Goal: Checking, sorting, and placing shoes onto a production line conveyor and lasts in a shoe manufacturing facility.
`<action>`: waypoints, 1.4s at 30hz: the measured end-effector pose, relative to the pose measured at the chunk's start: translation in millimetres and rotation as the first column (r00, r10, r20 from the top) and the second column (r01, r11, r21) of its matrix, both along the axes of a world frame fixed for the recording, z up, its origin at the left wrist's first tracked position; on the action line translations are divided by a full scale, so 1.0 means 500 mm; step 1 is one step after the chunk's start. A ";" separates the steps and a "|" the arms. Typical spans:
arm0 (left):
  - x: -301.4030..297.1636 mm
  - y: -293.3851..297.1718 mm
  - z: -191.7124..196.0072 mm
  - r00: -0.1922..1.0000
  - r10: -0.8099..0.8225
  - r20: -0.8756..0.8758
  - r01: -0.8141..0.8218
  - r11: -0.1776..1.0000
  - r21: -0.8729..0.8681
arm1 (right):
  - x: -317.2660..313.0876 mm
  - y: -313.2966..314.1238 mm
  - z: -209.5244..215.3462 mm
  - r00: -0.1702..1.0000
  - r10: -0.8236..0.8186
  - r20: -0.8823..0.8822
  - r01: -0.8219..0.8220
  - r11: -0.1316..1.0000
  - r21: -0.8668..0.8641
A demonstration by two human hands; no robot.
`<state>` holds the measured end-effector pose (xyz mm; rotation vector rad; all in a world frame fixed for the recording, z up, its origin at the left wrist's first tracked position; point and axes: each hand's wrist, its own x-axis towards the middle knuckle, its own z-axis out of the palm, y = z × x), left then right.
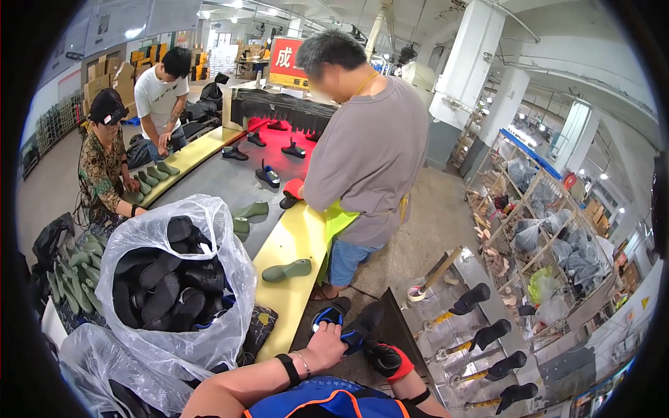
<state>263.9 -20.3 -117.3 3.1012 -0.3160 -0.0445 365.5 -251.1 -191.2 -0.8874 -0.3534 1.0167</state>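
Note:
My left hand (pixel 327 347), bare with a black band and a bracelet at the wrist, is closed on a black shoe with blue lining (pixel 329 315). Right beside that shoe is a second dark shoe (pixel 366 322), its opening edged in blue near my left fingertips. My right hand (pixel 389 361), in a red and black glove, is close against the second shoe. Its dark fingers blend with the shoe, so its grip is hidden. At my left stands a clear plastic bag (pixel 240 268) filled with black shoes (pixel 164 296).
A green shoe last (pixel 286 270) lies on the yellow conveyor edge (pixel 282 317). A co-worker in a grey shirt (pixel 376 132) stands ahead; two people work across the line. To my right, a metal rack (pixel 439 334) carries several black shoe forms (pixel 490 334). Caged shelves (pixel 543 237) stand beyond.

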 end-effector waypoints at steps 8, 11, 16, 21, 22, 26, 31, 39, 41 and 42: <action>0.012 -0.049 -0.064 0.863 -0.504 0.046 0.458 0.816 0.353 | 0.038 0.097 0.183 0.288 -0.050 0.956 0.656 0.738 -0.159; 0.003 -0.065 -0.139 0.815 -0.579 0.023 0.547 0.782 0.298 | 0.033 0.124 0.166 0.145 0.404 0.903 0.527 0.741 -0.416; 0.045 -0.114 -0.143 0.729 -0.653 0.204 0.547 0.736 0.399 | 0.014 0.023 0.112 0.277 0.120 0.953 0.674 0.683 -0.282; 0.063 -0.120 -0.182 0.764 -0.571 0.301 0.535 0.821 0.197 | -0.081 0.084 0.232 0.489 -0.028 0.872 0.642 0.688 -0.338; 0.059 -0.119 -0.188 0.769 -0.565 0.299 0.529 0.825 0.197 | -0.077 0.082 0.220 0.491 -0.025 0.871 0.636 0.693 -0.339; 0.041 -0.101 -0.199 0.886 -0.421 0.193 0.437 0.898 -0.047 | -0.057 0.061 0.159 0.409 -0.069 0.910 0.662 0.709 -0.244; -0.020 -0.003 -0.105 0.923 -0.344 0.173 0.358 0.932 -0.056 | -0.076 0.008 0.083 0.055 0.297 0.953 0.619 0.739 -0.266; -0.070 0.188 -0.177 0.948 0.217 -0.233 -0.198 0.975 0.102 | -0.050 -0.072 0.094 0.339 -0.139 0.930 0.874 0.411 -0.258; -0.119 0.268 -0.271 0.876 0.382 -0.295 -0.371 0.924 0.097 | -0.039 -0.123 0.128 0.343 -0.305 0.889 0.920 0.301 -0.252; -0.097 0.244 -0.252 0.888 0.380 -0.260 -0.365 0.925 0.105 | -0.038 -0.176 0.115 0.152 -0.386 0.910 0.988 0.068 -0.136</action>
